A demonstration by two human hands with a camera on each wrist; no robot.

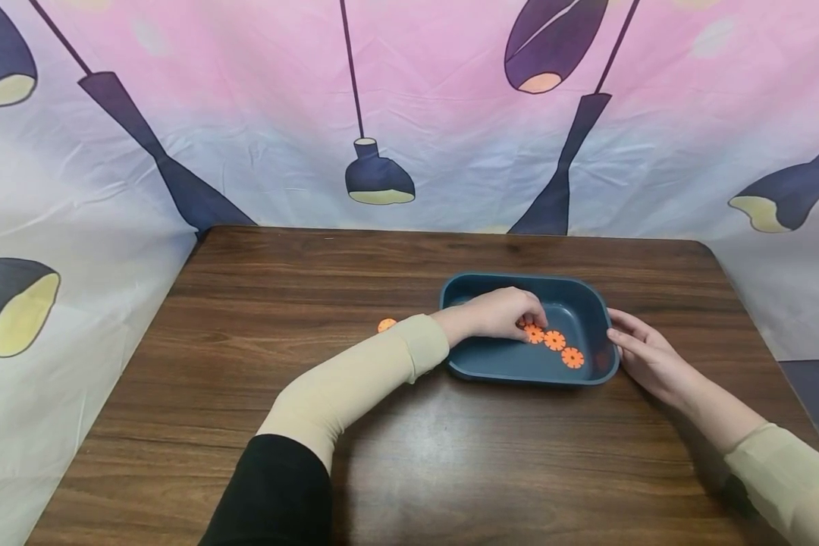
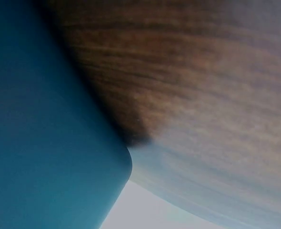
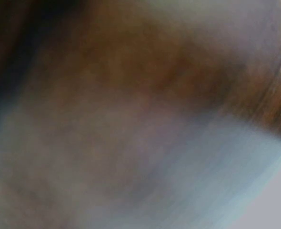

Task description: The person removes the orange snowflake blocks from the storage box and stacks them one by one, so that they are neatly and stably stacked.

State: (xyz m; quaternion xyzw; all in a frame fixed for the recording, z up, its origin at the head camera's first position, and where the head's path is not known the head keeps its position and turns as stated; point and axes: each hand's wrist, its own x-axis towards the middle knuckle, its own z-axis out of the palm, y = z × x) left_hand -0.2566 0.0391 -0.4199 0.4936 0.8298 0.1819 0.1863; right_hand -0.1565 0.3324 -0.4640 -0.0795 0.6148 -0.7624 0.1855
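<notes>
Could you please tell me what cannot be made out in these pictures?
Head view: the table's orange disc, partly hidden by the left sleeve.
Head view: the left end of the disc row, obscured by the left grip.
Left wrist view: the left grip, not visible; a blue surface fills one side.
Right wrist view: nearly all detail, blurred.

A brown wood-grain table [image 1: 423, 455] is backed by a pink-and-pale-blue cloth [image 1: 450, 83] on which dark lamps [image 1: 378, 173] are printed. On the table a dark blue tray [image 1: 505, 368] is touched at its right end by the right hand [image 1: 651, 360]. Inside it, a slanting row of slotted orange discs [image 1: 554, 340] is reached by the left hand [image 1: 501, 312], with a partly hidden disc [image 1: 527, 322] pinched at the fingertips. Outside the tray, another orange disc [image 1: 386, 324] is partly covered by the left pale sleeve [image 1: 355, 390].
</notes>
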